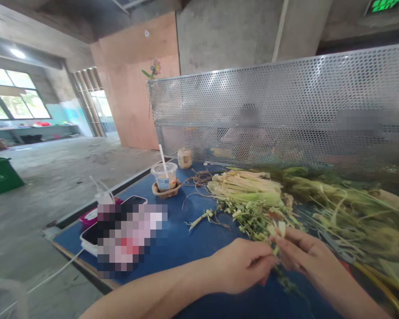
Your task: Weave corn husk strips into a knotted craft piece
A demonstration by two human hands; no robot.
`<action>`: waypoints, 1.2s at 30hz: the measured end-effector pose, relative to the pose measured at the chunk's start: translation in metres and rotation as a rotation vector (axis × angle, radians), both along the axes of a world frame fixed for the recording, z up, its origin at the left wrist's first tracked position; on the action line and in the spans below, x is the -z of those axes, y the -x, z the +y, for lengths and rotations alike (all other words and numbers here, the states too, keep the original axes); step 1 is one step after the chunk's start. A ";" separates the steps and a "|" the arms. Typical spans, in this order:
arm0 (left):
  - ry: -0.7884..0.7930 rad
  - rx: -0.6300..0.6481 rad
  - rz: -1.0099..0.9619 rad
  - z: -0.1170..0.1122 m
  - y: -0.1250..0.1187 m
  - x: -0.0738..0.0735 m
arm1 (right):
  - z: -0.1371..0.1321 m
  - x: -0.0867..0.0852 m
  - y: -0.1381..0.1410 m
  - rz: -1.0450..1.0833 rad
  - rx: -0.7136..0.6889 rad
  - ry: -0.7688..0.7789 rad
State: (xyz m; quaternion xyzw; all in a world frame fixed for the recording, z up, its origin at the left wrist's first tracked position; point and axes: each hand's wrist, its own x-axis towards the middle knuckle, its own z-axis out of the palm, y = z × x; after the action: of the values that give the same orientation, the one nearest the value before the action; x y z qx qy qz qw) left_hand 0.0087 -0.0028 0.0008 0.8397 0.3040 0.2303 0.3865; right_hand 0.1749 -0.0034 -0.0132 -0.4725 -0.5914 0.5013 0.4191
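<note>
Both of my hands meet over the front of the blue table (pixel 193 248). My right hand (pixel 302 250) is closed, its fingertips pinching a small piece of pale plant husk (pixel 280 228) whose ends stick up. My left hand (pixel 242 266) is closed too, its thumb and finger pressed together at the lower, greenish part of that piece. Just beyond the hands lies a heap of small green knotted husk sprigs (pixel 249 217). Behind it rests a bundle of pale, flattened husk strips (pixel 246 186). A dark green sprig (pixel 287 281) trails below my hands, blurred.
Loose dry husks (pixel 359 212) cover the right side. Brown twine-like strands (pixel 199 179) lie left of the bundle. A plastic cup (pixel 164 175) with a straw stands in a cardboard holder (pixel 166 190), near a small roll (pixel 185 158). A phone (pixel 89 235) lies left. A perforated metal screen (pixel 286 102) rises behind.
</note>
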 end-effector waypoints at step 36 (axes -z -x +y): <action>0.195 -0.335 -0.566 0.015 -0.001 0.012 | -0.002 -0.006 0.023 -0.052 0.352 -0.447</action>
State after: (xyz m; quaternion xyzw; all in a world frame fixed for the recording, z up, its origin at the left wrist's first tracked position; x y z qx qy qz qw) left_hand 0.0102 0.0120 -0.0109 0.6400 0.3391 0.4842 0.4909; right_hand 0.1519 -0.0057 -0.0077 -0.4765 -0.6064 0.2658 0.5784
